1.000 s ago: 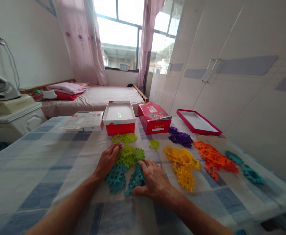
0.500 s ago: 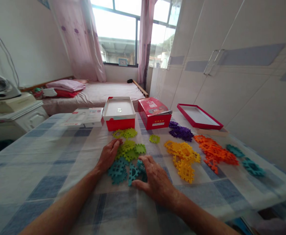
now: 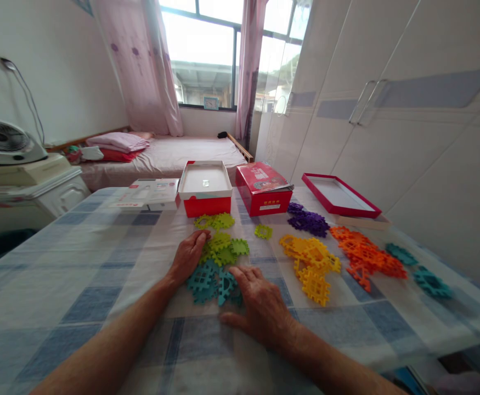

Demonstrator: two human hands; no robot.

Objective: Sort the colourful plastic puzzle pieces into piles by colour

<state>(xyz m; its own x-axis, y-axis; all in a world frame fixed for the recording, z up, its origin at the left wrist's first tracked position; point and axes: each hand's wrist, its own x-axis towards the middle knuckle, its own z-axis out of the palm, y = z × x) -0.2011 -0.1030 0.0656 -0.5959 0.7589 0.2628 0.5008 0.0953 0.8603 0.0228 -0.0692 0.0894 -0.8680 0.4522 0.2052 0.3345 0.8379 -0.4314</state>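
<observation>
My left hand [image 3: 187, 257] rests at the left edge of a pile of lime-green interlocking plastic pieces [image 3: 223, 255]. Its fingers are drawn together, and anything between them is hidden. Just in front lies a pile of teal notched pieces [image 3: 202, 280], one with a round-arched opening. My right hand [image 3: 262, 300] is at the right side of this teal pile, thumb spread away from the fingers, holding nothing visible. Its fingertips are close to or touching the teal pieces and cover part of them. A single lime-green square ring [image 3: 263, 231] lies apart, beyond my right hand.
Yellow pieces [image 3: 316, 258], orange pieces [image 3: 365, 255], purple pieces [image 3: 309, 222] and two teal pieces [image 3: 432, 281] lie to the right. Behind stand an open white-lined box [image 3: 207, 206], a red box [image 3: 270, 206], a red-rimmed lid [image 3: 340, 208] and a flat white box [image 3: 151, 192].
My right hand has drawn slightly back from the teal pieces, which now show more between the hands. The left hand stays by the green pile. The whole view has shifted a little.
</observation>
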